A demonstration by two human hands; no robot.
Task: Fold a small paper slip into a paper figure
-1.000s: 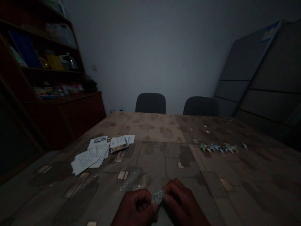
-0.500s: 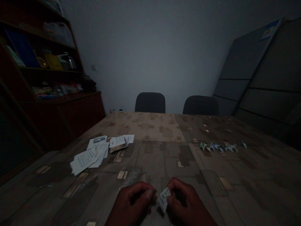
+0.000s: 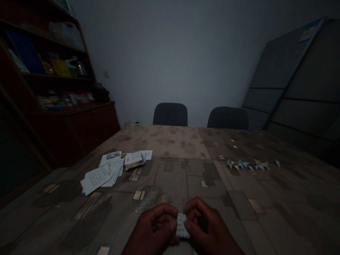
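Observation:
A small folded piece of printed paper [image 3: 182, 226] is upright between my hands, close to the table's near edge. My left hand [image 3: 156, 226] pinches its left side between thumb and fingers. On the other side my right hand [image 3: 203, 225] grips the right edge, thumb in front. Part of the paper is hidden behind the fingertips. Loose printed paper cards [image 3: 99, 177] lie fanned in a pile at the left of the table. Several small folded paper shapes [image 3: 248, 165] stand in a row at the right.
A patterned cloth covers the table [image 3: 172, 170]. Beyond its far edge are two dark chairs [image 3: 170, 114] [image 3: 227, 117] against a pale wall. A wooden shelf unit [image 3: 66, 109] with mixed items is at the left, and a grey panelled cabinet [image 3: 268, 74] at the right.
The paper has turned from a slant to nearly upright and faces me. My left hand has closed in on its left edge, where before only my right hand held it.

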